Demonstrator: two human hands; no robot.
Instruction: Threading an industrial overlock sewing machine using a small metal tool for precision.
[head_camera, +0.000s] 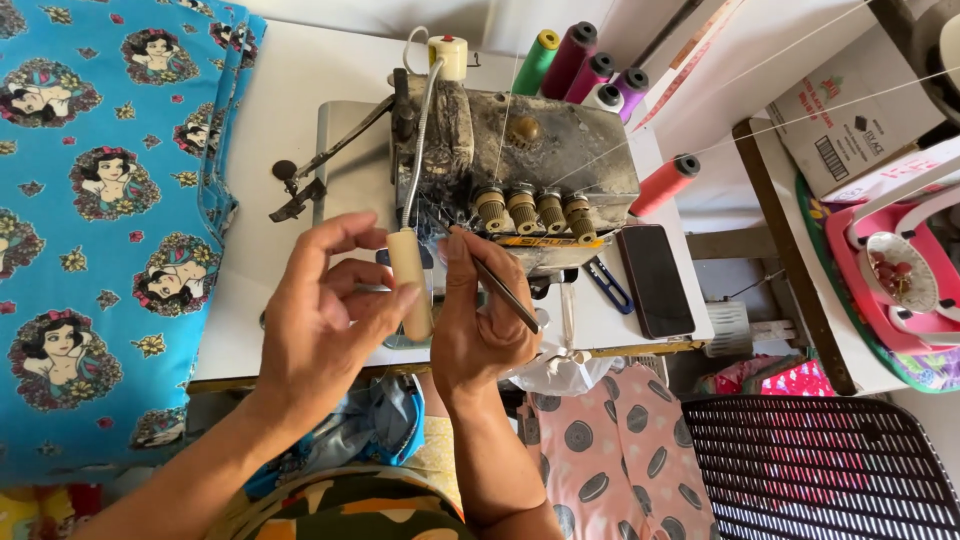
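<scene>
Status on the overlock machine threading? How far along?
Done: white threads run down to the worn grey metal overlock machine. In hand: right hand holds thin metal tweezers at its front; left hand pinches alongside, contents unclear. Left: blue printed fabric lies unsewn.

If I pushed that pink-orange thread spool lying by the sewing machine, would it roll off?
The pink-orange thread spool lies on its side near the table edge, so a push would probably make it roll. It tapers like a cone, so it would likely curve rather than go straight. It looks light, and a thread seems to run from it, which might tug it.
</scene>
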